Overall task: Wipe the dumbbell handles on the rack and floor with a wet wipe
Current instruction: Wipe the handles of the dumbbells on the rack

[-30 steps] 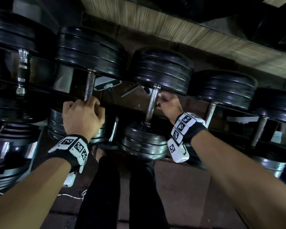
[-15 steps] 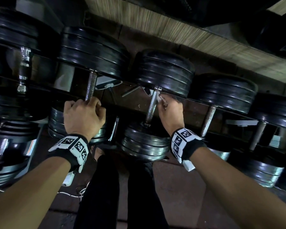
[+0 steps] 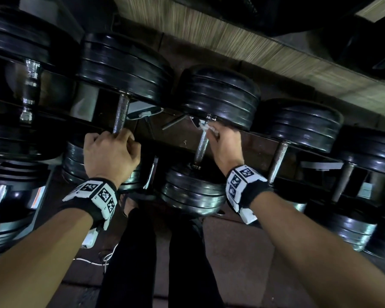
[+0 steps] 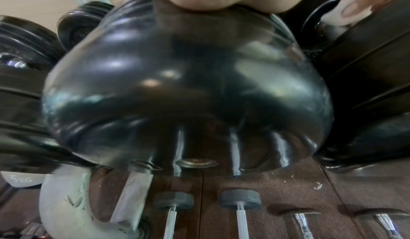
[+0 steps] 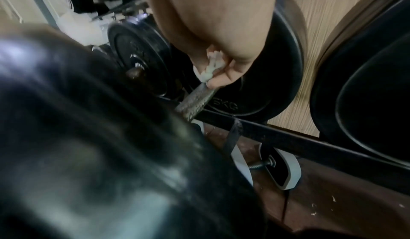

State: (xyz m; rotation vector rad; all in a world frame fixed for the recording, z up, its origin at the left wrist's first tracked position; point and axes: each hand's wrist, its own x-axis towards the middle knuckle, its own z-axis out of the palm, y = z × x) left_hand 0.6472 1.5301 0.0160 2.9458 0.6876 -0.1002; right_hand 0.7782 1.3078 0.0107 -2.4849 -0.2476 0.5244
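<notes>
Both hands hold handles: right hand [image 3: 226,144] pinches a crumpled white wipe [image 3: 206,127] against a knurled handle [image 3: 201,147]; left hand [image 3: 110,155] wraps the neighbouring handle [image 3: 121,114].

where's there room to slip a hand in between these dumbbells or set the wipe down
Bare floor lies right of the person's legs, in front of the rack. Between the handle the right hand wipes and the next handle a hand could pass. The left hand side is crowded with plates.
</notes>
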